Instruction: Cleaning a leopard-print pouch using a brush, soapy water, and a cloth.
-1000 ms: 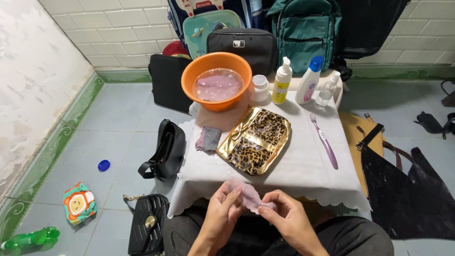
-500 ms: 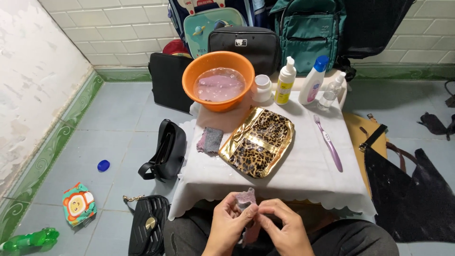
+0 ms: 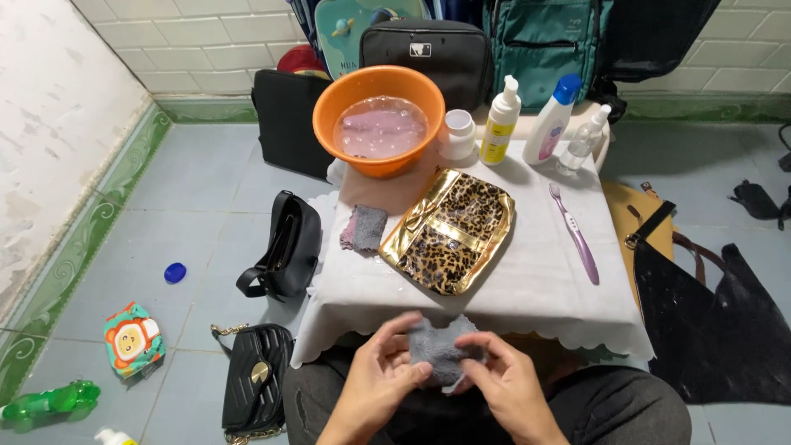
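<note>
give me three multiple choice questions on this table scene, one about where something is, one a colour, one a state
1. Where does the purple toothbrush lie?
A. inside the basin
B. on the white tablecloth, right of the leopard-print pouch
C. on the floor

2. What colour is the basin?
A. orange
B. blue
C. black

3. What is the state of the person's hands?
A. both empty
B. one holds a bottle
C. both hold a grey cloth

Answers:
1 B, the toothbrush rests on the cloth-covered table beside the pouch.
2 A, the basin's rim and wall are orange.
3 C, the left hand and right hand both have their grip on the grey cloth over the lap.
</note>
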